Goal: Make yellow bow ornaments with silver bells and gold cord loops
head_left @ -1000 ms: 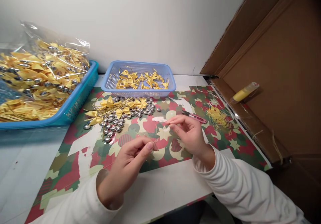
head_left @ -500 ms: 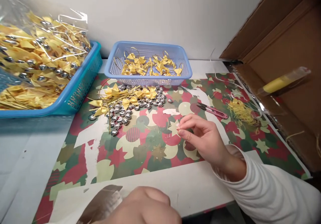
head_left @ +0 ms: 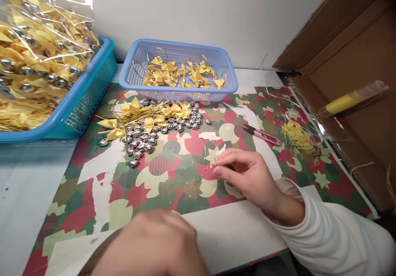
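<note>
My right hand (head_left: 253, 181) is over the middle right of the patterned sheet (head_left: 173, 197), thumb and forefinger pinched together. A tiny thin bit shows at its fingertips, too small to name. My left hand (head_left: 157, 243) is a blur at the bottom edge, and its fingers are hidden. Beyond the hands lie silver egg-shaped beads (head_left: 136, 154) in a loose pile. Yellow ribbon bows (head_left: 154, 122) with gold cord stems rest on and beside the beads. Pink-handled thread snips (head_left: 266, 137) lie just beyond my right hand.
A blue basket (head_left: 185, 90) at the back holds yellow bows with gold loops. On the left, a larger blue basket (head_left: 86, 107) holds more bows and a clear bag (head_left: 46, 49) of bows with silver beads. Yellow scraps (head_left: 297, 138) lie near cardboard (head_left: 355, 41) on the right.
My left hand has moved up and a little left, into fuller view. The right hand stays pinched, slightly lower in view. The view itself has shifted a little.
</note>
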{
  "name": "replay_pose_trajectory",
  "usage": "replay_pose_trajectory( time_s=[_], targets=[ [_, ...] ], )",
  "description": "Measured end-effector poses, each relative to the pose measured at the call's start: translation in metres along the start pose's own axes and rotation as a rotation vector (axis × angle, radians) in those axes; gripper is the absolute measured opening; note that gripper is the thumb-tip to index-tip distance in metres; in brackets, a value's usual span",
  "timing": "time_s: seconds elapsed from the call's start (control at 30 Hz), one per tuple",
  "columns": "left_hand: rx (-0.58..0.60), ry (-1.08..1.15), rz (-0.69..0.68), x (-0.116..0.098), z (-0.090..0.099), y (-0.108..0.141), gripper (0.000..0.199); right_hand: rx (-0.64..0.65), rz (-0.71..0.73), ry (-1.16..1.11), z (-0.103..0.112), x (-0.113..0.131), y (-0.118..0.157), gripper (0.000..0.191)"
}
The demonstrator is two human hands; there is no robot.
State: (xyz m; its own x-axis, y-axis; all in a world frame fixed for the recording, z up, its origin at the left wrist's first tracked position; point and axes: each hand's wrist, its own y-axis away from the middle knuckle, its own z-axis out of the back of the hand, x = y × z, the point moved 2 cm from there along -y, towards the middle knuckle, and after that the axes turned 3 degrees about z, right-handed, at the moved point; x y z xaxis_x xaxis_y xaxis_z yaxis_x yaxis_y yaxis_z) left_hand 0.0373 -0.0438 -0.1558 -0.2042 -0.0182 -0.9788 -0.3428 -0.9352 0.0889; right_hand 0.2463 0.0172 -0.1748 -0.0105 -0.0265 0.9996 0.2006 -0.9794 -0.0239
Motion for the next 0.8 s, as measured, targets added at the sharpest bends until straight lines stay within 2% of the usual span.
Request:
replay_pose_trajectory(
  time_s=[0.03, 0.07, 0.1, 0.17, 0.47, 0.8],
  targets=[
    [-0.041, -0.003, 0.031, -0.008, -0.003, -0.009, 0.038, 0.003, -0.035, -0.014, -0.001, 0.0, 0.001, 0.006],
    [-0.152, -0.019, 0.125, -0.014, -0.005, -0.016, 0.036, 0.01, -0.073, -0.031, -0.002, 0.001, 0.002, 0.009],
    [-0.214, -0.033, 0.188, -0.018, -0.008, -0.023, 0.035, 0.024, -0.11, -0.051, -0.003, 0.002, 0.003, 0.012],
    [-0.281, -0.035, 0.235, -0.022, -0.014, -0.032, 0.032, 0.064, -0.169, -0.101, -0.006, 0.003, 0.005, 0.015],
    [-0.399, -0.058, 0.168, -0.015, -0.019, -0.036, 0.022, 0.188, -0.284, -0.307, -0.011, 0.002, 0.012, 0.014],
    [-0.413, -0.065, 0.136, -0.011, -0.018, -0.036, 0.021, 0.163, -0.312, -0.318, -0.013, 0.001, 0.013, 0.016]
  ],
)
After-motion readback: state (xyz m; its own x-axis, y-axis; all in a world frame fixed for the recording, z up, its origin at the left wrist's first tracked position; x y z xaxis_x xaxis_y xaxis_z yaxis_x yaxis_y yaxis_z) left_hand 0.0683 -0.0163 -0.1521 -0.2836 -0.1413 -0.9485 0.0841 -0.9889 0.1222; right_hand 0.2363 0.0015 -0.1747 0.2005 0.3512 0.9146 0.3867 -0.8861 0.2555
